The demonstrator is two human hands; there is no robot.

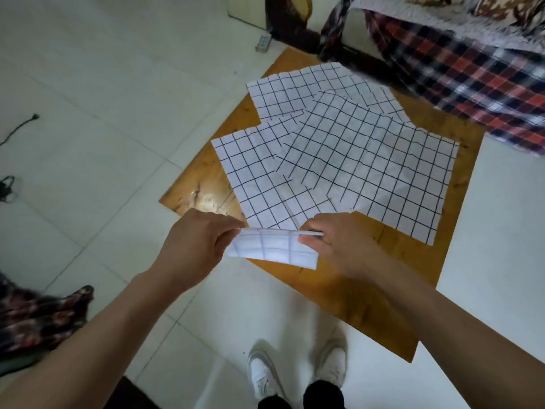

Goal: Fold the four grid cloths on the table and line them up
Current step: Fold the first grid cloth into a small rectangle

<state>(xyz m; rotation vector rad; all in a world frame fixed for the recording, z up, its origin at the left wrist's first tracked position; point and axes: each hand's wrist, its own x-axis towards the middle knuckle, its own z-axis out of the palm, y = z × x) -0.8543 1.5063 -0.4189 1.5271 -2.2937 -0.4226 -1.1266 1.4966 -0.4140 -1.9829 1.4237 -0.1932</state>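
Held cloth: we see one folded grid cloth [272, 246] in the lower middle of the frame, lifted above the near edge of the table, a narrow strip with its free layers hanging down.
Left hand: the left hand [194, 243] pinches the left end of the strip, fingers curled together on the top edge.
Right hand: the right hand [333, 246] pinches the right end in the same way, thumb and fingers clamped on the fold.
Other cloths: three open grid cloths [339, 154] lie flat and overlapping in the middle of the frame, fanned at different angles; they are not yet folded.
Handling: we judge the cloth light, thin and soft, holding its creases a little like paper; it should sag if held by one end only.
Where to hold: we think the corners or the two ends of an edge are best, so the layers stay together.
Texture: white fabric with thin dark grid lines, small wrinkles visible.
Table: a low wooden table [368, 296], glossy orange-brown, square in shape.
Around: pale floor tiles [103, 84]; a red and dark plaid blanket [472, 75] in the upper right; white shoes [265, 376] at the bottom.
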